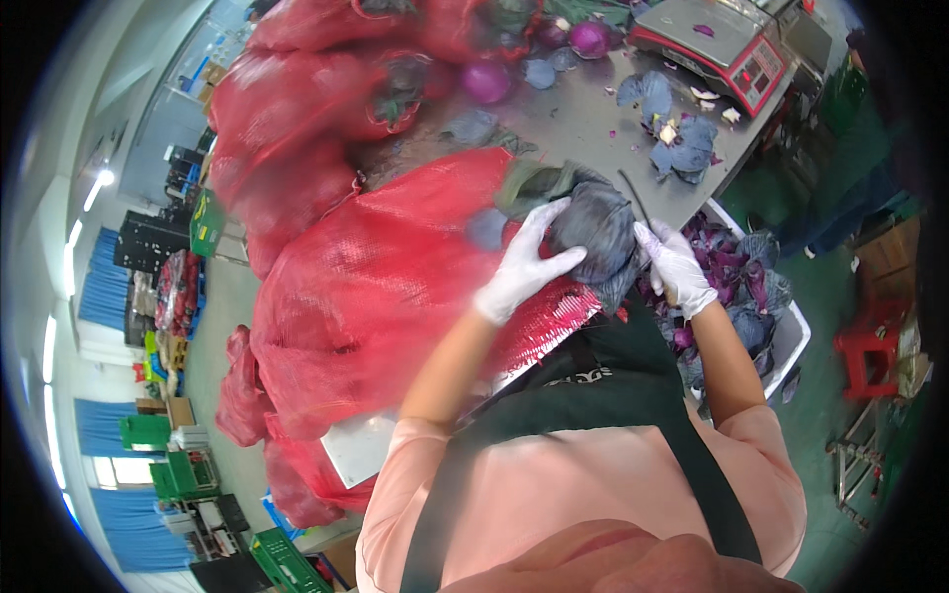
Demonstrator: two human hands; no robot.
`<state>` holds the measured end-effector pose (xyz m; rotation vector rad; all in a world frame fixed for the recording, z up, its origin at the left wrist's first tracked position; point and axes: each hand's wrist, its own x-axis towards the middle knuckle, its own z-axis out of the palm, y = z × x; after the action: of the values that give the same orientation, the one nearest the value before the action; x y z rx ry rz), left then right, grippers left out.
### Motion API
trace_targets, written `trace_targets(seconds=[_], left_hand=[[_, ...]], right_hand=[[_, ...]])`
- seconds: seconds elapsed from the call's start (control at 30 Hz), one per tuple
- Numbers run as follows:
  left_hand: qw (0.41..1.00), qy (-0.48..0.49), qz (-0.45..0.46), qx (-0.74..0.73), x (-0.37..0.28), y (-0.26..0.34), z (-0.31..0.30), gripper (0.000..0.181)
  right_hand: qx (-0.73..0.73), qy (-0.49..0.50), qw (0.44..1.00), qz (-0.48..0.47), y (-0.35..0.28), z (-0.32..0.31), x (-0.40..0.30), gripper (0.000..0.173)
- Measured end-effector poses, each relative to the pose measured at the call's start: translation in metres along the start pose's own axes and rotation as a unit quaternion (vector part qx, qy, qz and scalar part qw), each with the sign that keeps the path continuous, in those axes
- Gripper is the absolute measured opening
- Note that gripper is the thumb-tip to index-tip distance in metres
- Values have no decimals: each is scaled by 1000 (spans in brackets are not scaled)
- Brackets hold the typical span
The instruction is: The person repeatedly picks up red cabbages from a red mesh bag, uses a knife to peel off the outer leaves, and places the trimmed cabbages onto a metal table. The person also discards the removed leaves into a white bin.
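Observation:
My gloved left hand [530,259] grips a red cabbage [593,230] still wrapped in dull blue-grey outer leaves, at the mouth of a red mesh sack [400,267]. In my gloved right hand [676,268] is a knife whose thin dark blade [634,194] points up, beside the cabbage's right side. My fingers hide most of its handle. Loose greenish leaves [526,185] lie against the cabbage's far side. Below my right hand, a white crate [797,333] holds a heap of purple and grey-blue cabbage leaves [730,274].
More filled red sacks [296,111] crowd the metal table [586,122] on the left. Peeled purple cabbages [591,38] sit at the back. A red-framed scale [712,44] stands far right, near cut leaves [686,144]. Another person [838,163] is at right, by a red stool [871,359].

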<state>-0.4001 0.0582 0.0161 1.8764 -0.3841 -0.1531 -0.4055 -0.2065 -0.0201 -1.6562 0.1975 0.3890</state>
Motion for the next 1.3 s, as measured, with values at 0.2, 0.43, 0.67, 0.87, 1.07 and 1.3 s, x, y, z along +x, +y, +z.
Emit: trace_targets(seconds=[0.2,0.43,0.67,0.87,1.07,1.3], left_hand=[[996,58,-41,59,41,-7,27,74],[964,13,69,256,72,22,34,72],[935,53,64,346,97,39,72,107],[965,20,98,240,67,21,48,78],[992,35,84,88,8,-6,26,68],[967,66,105,221,15,4,34,78]], right_hand=[[-78,93,940,-320,-24,-13,-9,74],[-287,107,892,-332,-44,-15,26,48],[-288,151,898,-298,-53,-38,68,39],[-503,176,832,-157,-29,-50,129,42],[-466,172,849,-178,-23,-64,111,55],[-224,29,913,-339,-16,-27,-15,32]])
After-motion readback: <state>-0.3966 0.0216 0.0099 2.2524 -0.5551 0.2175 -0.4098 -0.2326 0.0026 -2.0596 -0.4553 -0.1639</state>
